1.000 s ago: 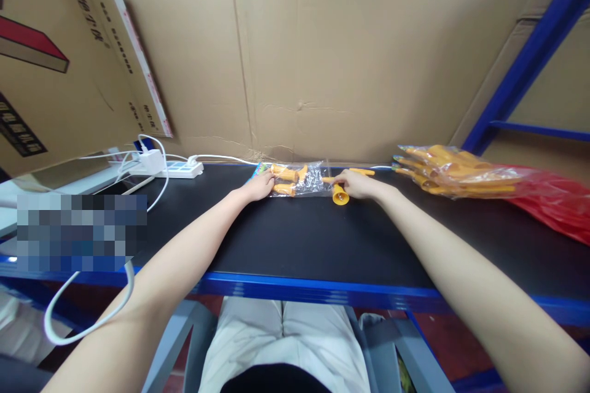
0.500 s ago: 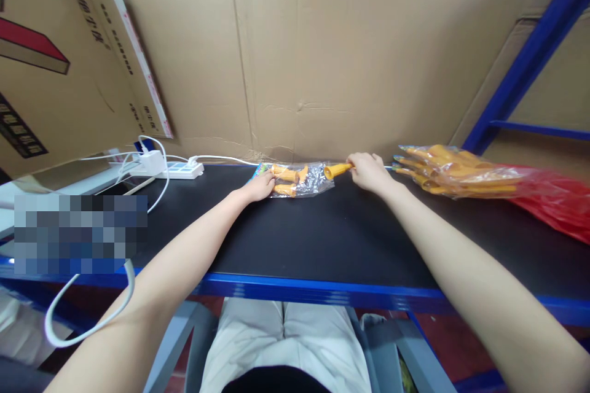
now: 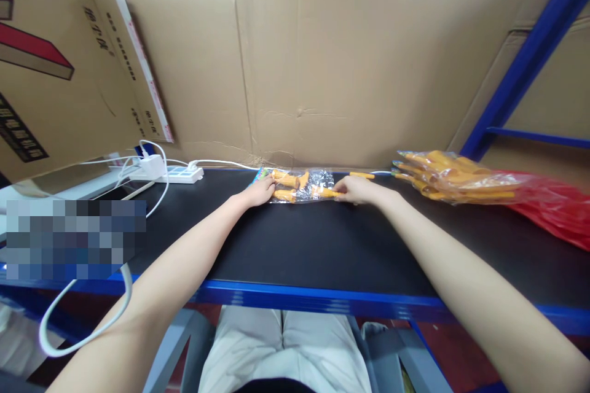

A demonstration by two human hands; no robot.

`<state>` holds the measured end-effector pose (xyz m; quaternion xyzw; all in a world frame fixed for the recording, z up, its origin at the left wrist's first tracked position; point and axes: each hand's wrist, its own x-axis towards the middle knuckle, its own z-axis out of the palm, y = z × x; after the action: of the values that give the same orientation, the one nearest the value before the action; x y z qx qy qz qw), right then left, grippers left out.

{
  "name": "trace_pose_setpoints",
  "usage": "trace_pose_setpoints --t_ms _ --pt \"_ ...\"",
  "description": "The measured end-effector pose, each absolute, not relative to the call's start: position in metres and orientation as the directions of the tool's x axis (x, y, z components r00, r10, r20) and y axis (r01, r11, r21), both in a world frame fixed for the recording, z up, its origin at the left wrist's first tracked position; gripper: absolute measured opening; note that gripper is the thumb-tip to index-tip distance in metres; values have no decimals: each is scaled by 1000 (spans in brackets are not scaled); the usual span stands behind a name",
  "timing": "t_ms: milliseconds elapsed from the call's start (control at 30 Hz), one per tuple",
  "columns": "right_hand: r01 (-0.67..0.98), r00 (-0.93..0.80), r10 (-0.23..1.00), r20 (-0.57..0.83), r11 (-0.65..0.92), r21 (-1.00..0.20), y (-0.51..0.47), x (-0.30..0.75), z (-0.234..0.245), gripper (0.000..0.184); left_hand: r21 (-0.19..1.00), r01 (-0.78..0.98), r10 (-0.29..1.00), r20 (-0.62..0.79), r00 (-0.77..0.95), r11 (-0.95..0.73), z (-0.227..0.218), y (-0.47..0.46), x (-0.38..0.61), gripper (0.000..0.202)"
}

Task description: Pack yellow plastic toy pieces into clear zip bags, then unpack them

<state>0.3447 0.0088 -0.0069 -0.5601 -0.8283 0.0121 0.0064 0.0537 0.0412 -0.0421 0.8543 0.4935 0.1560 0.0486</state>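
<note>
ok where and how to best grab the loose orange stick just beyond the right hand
Likely pinch the orange stick near its right end, coming from above: it's slim, lies sideways along the back of the black tabletop, and the right hand sits in front of its left part.

Your left hand (image 3: pixel 260 191) rests palm down, left of centre; your right hand (image 3: pixel 357 189) pinches, right of centre. Both arms (image 3: pixel 445 252) stretch up from the lower corners.

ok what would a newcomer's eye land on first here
Probably the heap of clear-bagged orange plastic pieces, at right on the long black tabletop, beside crumpled red plastic. Then the flat clear plastic bag of orange pieces, centre, between the left hand and the right hand.
</note>
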Motion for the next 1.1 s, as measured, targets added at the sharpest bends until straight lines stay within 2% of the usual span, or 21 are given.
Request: trace_pose_setpoints --t_ms 133,333,467,633,833,900,1000,1100 --pt "916 -387 922 -4 384 -112 -2 337 1 19 239 820 852 219 476 -520 -42 41 53 42" --pt "832 -433 898 78 432 -349 -6 333 6 28 270 804 847 217 486 -530 -40 34 61 41" --pt "796 -448 881 154 472 -380 -5 327 0 22 299 778 833 239 500 -553 -42 32 68 40" --pt "812 -420 903 87 417 -409 -3 321 -11 12 335 770 839 255 481 -543 -43 31 69 40" --pt "644 -498 850 172 496 -582 6 329 -16 27 357 752 832 263 488 -554 -42 31 68 37" --pt "648 -495 850 181 500 -575 9 329 -21 27 358 746 827 267 494 -561 -42 31 69 37" --pt "707 -481 854 199 512 -487 10 322 -27 21 367 733 819 274 503 -573 -44 33 69 37" --pt "731 -453 844 285 535 -423 8 314 -28 15 408 700 810 292 509 -586 -46 35 69 38"
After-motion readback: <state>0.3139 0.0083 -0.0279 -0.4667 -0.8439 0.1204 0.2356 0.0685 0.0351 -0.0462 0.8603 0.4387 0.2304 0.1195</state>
